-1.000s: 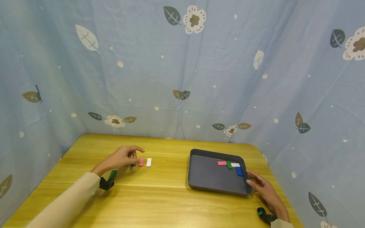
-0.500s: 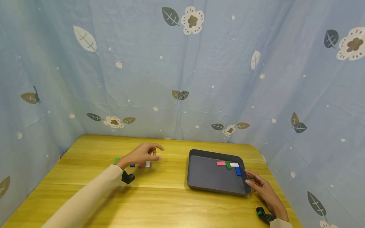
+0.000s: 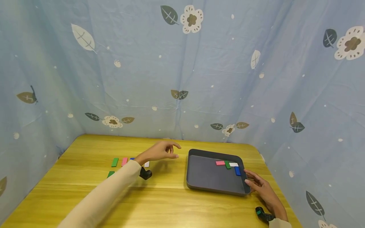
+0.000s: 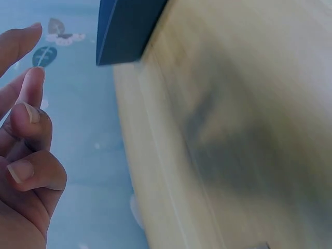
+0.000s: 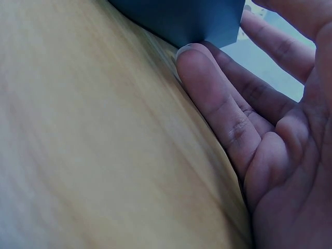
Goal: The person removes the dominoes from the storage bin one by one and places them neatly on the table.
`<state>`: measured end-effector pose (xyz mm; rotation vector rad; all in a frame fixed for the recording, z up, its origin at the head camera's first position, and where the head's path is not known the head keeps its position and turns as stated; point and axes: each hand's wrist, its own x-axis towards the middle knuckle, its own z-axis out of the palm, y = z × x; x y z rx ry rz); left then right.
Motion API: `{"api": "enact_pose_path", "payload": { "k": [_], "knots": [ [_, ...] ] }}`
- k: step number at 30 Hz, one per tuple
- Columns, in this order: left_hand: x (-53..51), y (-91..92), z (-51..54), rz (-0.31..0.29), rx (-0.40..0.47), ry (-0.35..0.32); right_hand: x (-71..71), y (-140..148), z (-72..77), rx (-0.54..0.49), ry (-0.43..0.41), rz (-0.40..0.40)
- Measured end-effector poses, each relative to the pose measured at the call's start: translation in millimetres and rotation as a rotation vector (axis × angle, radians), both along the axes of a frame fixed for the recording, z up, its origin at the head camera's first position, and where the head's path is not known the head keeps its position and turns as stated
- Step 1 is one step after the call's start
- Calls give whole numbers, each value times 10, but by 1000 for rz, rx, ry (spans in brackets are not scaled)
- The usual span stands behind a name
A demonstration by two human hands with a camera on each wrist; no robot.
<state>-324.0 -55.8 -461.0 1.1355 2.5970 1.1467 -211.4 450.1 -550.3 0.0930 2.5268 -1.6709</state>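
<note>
My left hand (image 3: pixel 160 151) hovers above the table, left of a dark grey tray (image 3: pixel 203 177). Its thumb and index finger are apart, and I see nothing between them; in the left wrist view its other fingers (image 4: pixel 36 168) bend loosely. My right hand (image 3: pixel 263 190) rests at the tray's right side, fingertips touching the wall and rim; in the right wrist view its fingers (image 5: pixel 212 88) lie fairly straight beside the tray corner (image 5: pixel 187 23). Inside the tray lie a pink tile (image 3: pixel 220 163), a green tile (image 3: pixel 227 164), a white tile (image 3: pixel 233 164) and a blue tile (image 3: pixel 237 171).
Left on the wooden table (image 3: pixel 171 202) lie a green tile (image 3: pixel 115 162), a pink tile (image 3: pixel 124 161), a blue tile (image 3: pixel 132 158), a white tile (image 3: pixel 146 164) and another green tile (image 3: pixel 111 174), partly hidden by my left arm. A patterned curtain (image 3: pixel 142 79) surrounds the table.
My left hand has moved right, away from the row of tiles toward the tray, uncovering a green and a pink tile. The right hand and the tray have stayed in place.
</note>
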Motion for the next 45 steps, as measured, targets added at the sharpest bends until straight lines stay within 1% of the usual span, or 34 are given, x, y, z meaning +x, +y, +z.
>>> {"api": "enact_pose_path", "payload": {
  "k": [4, 9, 13, 16, 20, 31, 39, 45],
  "knots": [
    [-44, 199, 34, -37, -2, 19, -1, 10, -7, 0, 9, 6],
    [-66, 444, 55, -74, 1, 30, 9, 5, -8, -8, 8, 3],
    [-73, 629, 60, -108, 13, 6, 15, 0, -14, -4, 11, 2],
    [-69, 757, 71, -127, 32, -38, 15, 2, -18, 5, 19, 7],
    [-77, 929, 63, -140, 55, -75, 11, 5, -21, -4, 12, -2],
    [-88, 1399, 35, -221, 50, -65, 1, 19, -48, 0, 16, -2],
    [-91, 1699, 38, -256, 31, -65, 7, 29, -66, -13, 38, 7],
    [-123, 1868, 1, -244, -5, -51, 22, 27, -41, -25, 51, 17]
  ]
}}
